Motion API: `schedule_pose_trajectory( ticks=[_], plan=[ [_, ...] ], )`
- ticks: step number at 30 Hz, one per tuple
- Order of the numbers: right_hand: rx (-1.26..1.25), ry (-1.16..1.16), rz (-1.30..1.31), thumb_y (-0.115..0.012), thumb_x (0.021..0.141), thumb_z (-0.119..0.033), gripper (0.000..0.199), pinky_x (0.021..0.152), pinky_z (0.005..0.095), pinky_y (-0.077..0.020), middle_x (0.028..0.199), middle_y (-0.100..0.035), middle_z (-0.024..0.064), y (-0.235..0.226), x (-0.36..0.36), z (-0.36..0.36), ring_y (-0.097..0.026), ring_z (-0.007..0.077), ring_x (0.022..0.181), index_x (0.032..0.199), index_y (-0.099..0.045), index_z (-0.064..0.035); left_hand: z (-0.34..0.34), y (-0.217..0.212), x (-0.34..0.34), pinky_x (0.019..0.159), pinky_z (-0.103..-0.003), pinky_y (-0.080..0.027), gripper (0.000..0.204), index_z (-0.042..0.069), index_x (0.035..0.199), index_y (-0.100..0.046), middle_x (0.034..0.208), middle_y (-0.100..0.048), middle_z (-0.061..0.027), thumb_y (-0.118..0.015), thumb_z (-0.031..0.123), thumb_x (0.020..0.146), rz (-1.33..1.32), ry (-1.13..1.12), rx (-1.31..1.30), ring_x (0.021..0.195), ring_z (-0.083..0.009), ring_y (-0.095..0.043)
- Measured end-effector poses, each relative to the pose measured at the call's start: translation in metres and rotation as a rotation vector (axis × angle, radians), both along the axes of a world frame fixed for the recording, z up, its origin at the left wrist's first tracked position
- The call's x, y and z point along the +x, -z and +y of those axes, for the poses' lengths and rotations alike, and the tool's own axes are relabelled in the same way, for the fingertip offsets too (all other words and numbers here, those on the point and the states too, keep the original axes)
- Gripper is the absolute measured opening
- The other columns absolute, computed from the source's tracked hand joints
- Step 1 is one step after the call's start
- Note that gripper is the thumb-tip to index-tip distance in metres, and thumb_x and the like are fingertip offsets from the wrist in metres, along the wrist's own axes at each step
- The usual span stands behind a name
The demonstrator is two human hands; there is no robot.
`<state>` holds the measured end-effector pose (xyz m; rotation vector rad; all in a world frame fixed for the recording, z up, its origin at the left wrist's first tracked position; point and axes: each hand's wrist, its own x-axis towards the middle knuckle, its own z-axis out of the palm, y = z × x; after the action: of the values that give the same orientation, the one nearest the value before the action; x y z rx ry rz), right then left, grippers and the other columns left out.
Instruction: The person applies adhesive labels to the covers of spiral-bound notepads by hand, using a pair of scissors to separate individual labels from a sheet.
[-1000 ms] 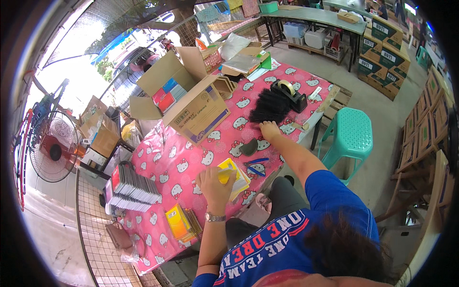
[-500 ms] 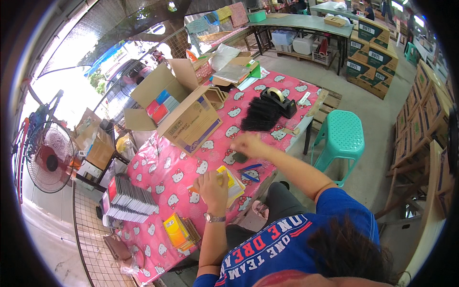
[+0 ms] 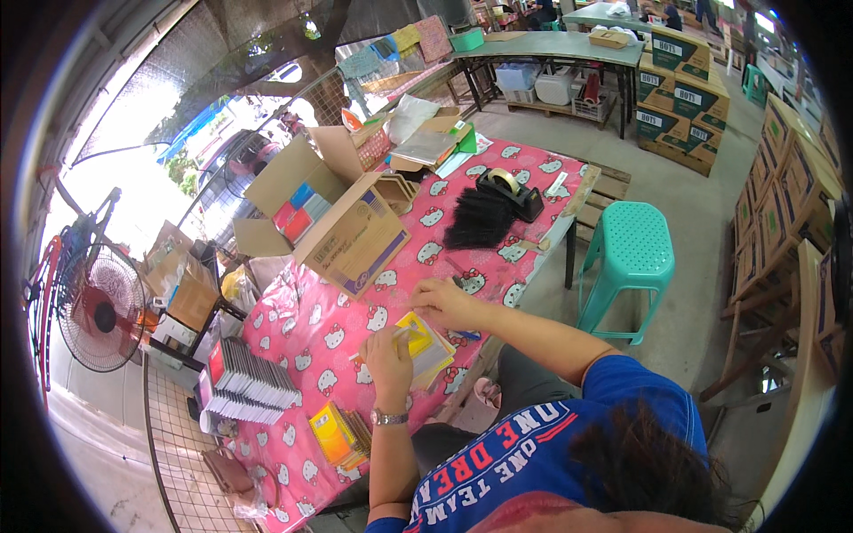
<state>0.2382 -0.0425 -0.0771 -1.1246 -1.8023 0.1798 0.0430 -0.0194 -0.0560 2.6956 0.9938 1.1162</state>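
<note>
My left hand [image 3: 388, 360], with a watch at its wrist, is closed on the left edge of a yellow-covered notebook [image 3: 414, 330] with pale pages, lying on the table. The end of a thin pale strip shows beside its knuckles. My right hand [image 3: 444, 304] is closed at the notebook's far corner, fingertips drawn together; what they hold, if anything, is too small to make out. A small dark object [image 3: 458, 282] shows just behind this hand. A blue item [image 3: 466, 336] lies partly hidden under my right forearm. Several yellow spiral notebooks [image 3: 338, 433] are stacked nearer the table's front edge.
An open carton [image 3: 360, 240] with booklets inside stands beyond my hands on the pink tablecloth [image 3: 333, 338]. Black strands [image 3: 480, 219] lie by a tape dispenser [image 3: 515, 193]. Dark-edged books [image 3: 253, 377] are stacked at left. A green stool [image 3: 629, 258] stands right of the table.
My right hand has come left and nearer, from beside the dark object to the notebook's far corner, and its fingers have drawn together. My left hand stays at the notebook's edge.
</note>
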Motion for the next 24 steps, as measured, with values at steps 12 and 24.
schedule_pose_trajectory(
  ticks=[12,24],
  plan=[
    [-0.082,-0.168,0.013,-0.061,0.087,-0.015,0.018,0.084,0.0420,-0.0409,0.100,-0.057,0.0070,-0.003,0.001,0.006,-0.057,0.0251,0.092,0.105,-0.066,-0.0113,0.002,0.003,0.004,0.086,-0.043,-0.037,0.018,0.005,0.096,-0.061,0.089,-0.062,-0.0131,-0.064,0.020,0.087,-0.022,-0.060,-0.044,0.089,-0.0311,-0.056],
    [-0.308,-0.206,0.098,-0.066,0.086,-0.022,0.029,0.071,0.0390,-0.0490,0.089,-0.064,0.0142,-0.006,-0.008,-0.005,-0.064,0.0281,0.080,0.111,-0.065,-0.0062,0.007,0.004,-0.004,0.087,-0.041,-0.036,0.018,0.004,0.099,-0.061,0.095,-0.063,-0.0133,-0.064,0.013,0.084,0.028,-0.016,-0.034,0.092,-0.0312,-0.056]
  ],
)
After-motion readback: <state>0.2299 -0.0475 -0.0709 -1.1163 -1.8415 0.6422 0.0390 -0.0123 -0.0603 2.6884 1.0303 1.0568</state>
